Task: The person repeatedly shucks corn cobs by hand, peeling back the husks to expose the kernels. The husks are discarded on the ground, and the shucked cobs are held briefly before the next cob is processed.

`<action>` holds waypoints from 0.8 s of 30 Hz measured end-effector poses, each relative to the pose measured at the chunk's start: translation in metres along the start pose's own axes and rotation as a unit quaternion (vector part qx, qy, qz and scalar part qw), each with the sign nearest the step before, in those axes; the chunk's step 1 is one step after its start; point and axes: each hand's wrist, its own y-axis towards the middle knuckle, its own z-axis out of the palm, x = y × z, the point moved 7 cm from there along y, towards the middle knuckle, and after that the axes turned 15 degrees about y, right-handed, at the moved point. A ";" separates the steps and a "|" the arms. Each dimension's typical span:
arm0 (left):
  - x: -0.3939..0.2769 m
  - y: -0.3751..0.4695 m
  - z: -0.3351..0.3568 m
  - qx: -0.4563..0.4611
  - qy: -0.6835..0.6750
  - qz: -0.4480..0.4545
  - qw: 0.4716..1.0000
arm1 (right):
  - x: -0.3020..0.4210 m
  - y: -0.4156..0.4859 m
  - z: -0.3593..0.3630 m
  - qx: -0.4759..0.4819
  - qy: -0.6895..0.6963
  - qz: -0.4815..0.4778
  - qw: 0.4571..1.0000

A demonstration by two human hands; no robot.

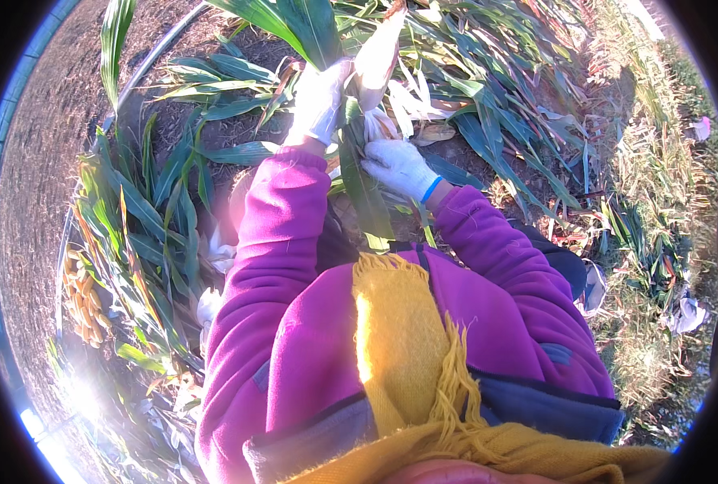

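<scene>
My left hand, in a white glove, is closed around a green corn stalk with long leaves. Right beside it stands an ear of corn, still wrapped in pale husk. My right hand, in a white knit glove with a blue cuff edge, is curled at the lower end of the ear, against loosened husk; its fingertips are partly hidden. A broad green leaf hangs down between my hands toward my body.
Cut corn stalks lie in a heap ahead and to the right. More leafy stalks lie on the left, near a pile of husked yellow corn ears. Dry stubble covers the ground at right. A pale curved strip runs along the left.
</scene>
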 end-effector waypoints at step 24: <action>0.000 0.002 0.016 0.110 -0.034 0.009 0.993 | -0.042 0.075 -0.159 -0.040 0.365 -0.086 0.926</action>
